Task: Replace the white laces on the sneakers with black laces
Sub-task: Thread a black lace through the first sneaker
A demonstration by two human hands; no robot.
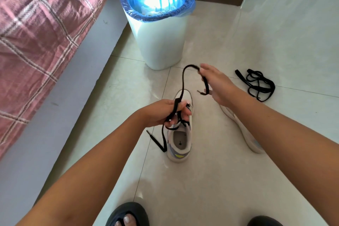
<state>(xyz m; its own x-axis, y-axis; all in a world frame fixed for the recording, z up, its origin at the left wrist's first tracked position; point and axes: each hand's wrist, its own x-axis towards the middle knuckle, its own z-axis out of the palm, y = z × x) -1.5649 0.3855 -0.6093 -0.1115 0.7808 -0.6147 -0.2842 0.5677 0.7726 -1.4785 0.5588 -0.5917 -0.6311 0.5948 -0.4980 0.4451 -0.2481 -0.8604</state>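
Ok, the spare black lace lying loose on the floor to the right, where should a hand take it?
Take the spare black lace by the straight end sticking out at its left, coming from above. That strand lies clear of the tangled loops, so it should probably pull free without dragging a knot.

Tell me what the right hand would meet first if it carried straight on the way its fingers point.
Probably the white bin: the right hand points up-left toward its base, with bare floor between. Depth is unclear.

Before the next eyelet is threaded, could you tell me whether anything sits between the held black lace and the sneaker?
Nothing visible does. The lace runs from the right hand to the left hand, directly above the sneaker.
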